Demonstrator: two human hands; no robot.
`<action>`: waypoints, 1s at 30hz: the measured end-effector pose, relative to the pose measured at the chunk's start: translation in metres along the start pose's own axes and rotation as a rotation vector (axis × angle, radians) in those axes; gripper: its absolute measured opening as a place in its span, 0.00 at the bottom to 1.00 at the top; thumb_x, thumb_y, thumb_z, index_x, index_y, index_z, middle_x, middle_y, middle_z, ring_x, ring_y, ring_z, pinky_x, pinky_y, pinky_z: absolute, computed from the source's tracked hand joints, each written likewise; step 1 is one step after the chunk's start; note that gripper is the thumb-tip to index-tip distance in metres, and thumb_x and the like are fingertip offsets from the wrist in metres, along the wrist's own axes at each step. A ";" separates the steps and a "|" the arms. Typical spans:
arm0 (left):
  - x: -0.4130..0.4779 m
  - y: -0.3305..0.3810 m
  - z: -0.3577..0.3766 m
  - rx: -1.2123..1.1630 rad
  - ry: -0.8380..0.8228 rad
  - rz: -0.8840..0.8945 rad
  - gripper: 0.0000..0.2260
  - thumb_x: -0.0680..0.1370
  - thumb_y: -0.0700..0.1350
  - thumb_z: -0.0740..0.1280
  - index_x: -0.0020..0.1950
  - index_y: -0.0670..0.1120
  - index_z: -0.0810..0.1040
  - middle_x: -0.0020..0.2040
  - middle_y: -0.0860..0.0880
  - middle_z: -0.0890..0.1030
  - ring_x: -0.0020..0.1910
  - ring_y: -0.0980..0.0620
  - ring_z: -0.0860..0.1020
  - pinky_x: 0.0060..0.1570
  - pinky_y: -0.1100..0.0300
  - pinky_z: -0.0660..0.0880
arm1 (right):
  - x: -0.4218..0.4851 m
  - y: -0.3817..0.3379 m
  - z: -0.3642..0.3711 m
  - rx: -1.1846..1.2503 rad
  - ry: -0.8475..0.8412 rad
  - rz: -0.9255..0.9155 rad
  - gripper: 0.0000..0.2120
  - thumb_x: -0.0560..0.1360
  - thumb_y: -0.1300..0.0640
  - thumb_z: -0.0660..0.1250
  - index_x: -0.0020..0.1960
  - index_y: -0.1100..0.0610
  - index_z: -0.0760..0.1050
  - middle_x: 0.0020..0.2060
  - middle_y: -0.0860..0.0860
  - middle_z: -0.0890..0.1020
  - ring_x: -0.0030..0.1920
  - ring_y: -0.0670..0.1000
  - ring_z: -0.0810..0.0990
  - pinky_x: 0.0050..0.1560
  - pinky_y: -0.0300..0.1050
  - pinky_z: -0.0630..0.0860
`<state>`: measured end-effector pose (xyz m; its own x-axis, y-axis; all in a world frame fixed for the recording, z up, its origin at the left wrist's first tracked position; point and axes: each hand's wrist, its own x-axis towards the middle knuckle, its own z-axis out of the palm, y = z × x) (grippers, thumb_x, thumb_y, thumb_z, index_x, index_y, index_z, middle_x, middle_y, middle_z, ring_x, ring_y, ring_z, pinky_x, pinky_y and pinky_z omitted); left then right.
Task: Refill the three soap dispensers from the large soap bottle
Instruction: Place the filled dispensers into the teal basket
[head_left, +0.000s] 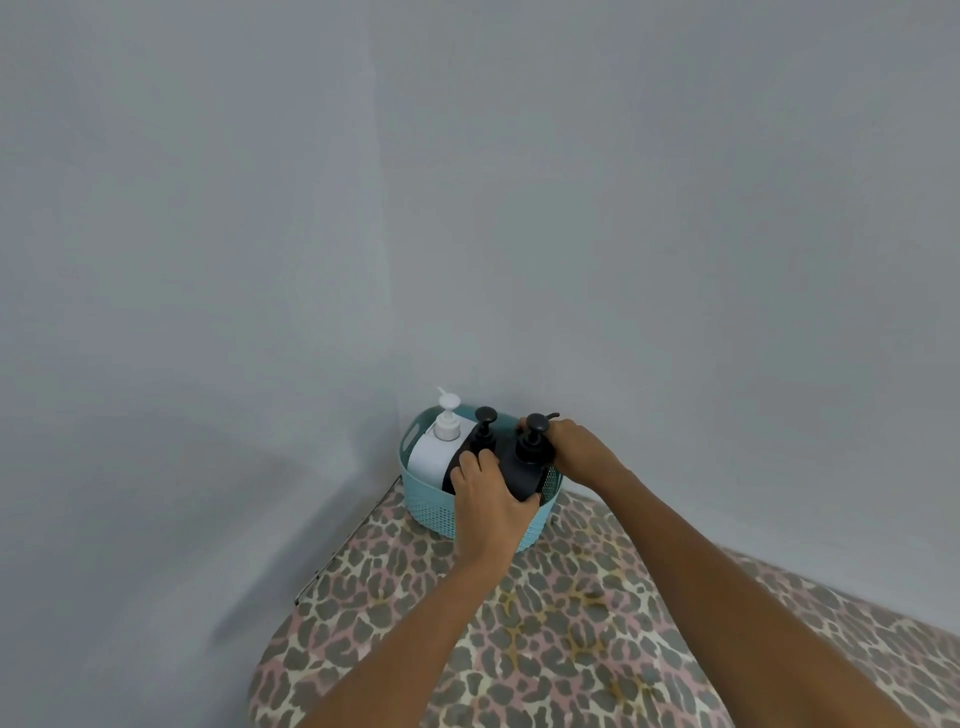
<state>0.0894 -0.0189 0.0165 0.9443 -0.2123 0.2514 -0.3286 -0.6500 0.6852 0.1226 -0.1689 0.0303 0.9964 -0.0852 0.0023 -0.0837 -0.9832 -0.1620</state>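
We have barely begun: the white soap bottle (431, 454) and the black dispensers all sit in the teal basket (441, 512) on the leopard-print tabletop (571, 623), pumps on, nothing poured. Our left hand (493, 493) has its fingers clamped on the front black dispenser (522, 462). Our right hand (576, 449) reaches behind that dispenser's pump, and we cannot tell its grip.

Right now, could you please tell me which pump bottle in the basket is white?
The leftmost bottle in the basket; the middle bottle and the front bottle in the left hand are black.

Perforated teal plastic basket (435, 512), matt black pump dispensers (522, 467), smooth white, seemingly plastic pump bottle (434, 457), leopard-print cloth cover (571, 623)
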 end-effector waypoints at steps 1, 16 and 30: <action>0.000 0.000 0.001 0.008 0.002 -0.002 0.23 0.69 0.50 0.72 0.58 0.41 0.69 0.59 0.43 0.69 0.60 0.47 0.67 0.61 0.58 0.66 | 0.000 0.000 0.003 -0.001 -0.003 0.005 0.18 0.74 0.67 0.58 0.63 0.59 0.69 0.57 0.59 0.76 0.53 0.59 0.77 0.46 0.44 0.71; -0.003 0.002 0.002 0.054 -0.067 0.007 0.21 0.75 0.48 0.67 0.64 0.41 0.66 0.65 0.43 0.64 0.62 0.46 0.65 0.64 0.58 0.65 | -0.020 -0.018 0.009 0.149 0.042 0.078 0.22 0.73 0.70 0.55 0.66 0.62 0.65 0.61 0.61 0.74 0.59 0.61 0.73 0.50 0.47 0.69; -0.031 0.031 -0.019 -0.301 -0.091 0.096 0.14 0.75 0.38 0.67 0.60 0.38 0.74 0.59 0.41 0.74 0.57 0.48 0.74 0.53 0.69 0.65 | -0.100 -0.015 -0.010 0.408 0.202 0.117 0.16 0.76 0.60 0.62 0.64 0.59 0.72 0.63 0.54 0.76 0.64 0.52 0.72 0.65 0.45 0.68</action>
<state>0.0499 -0.0190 0.0426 0.9019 -0.3352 0.2725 -0.3944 -0.3818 0.8358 0.0241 -0.1476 0.0419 0.9543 -0.2606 0.1464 -0.1414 -0.8252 -0.5469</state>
